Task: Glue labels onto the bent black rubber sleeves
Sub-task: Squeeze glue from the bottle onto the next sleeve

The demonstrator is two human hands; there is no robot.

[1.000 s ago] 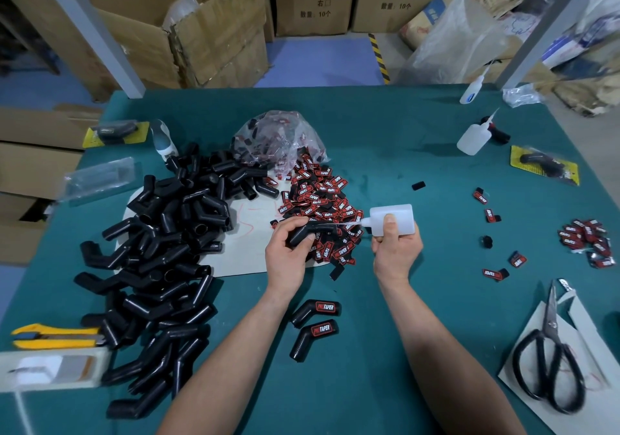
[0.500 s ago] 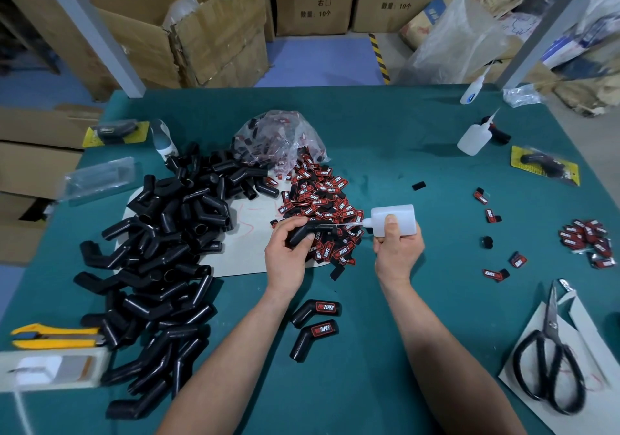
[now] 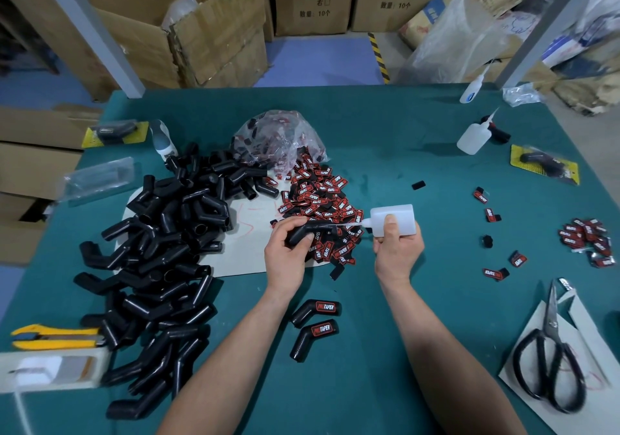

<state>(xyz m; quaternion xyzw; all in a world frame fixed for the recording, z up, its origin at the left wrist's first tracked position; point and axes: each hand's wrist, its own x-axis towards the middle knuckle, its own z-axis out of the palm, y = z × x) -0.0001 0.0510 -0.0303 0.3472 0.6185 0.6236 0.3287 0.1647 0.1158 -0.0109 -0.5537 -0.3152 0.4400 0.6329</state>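
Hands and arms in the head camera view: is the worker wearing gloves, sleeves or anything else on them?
No. The left hand and right hand are bare, no gloves. The left forearm and right forearm are uncovered to the frame's edge; no sleeve, watch, bracelet or ring shows.

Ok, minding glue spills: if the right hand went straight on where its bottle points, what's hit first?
Probably the black sleeve gripped by the left hand; the nozzle tip looks almost on it.

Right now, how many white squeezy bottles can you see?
3: one bottle in the right hand, a second bottle far right, a third bottle behind it. More may be hidden.
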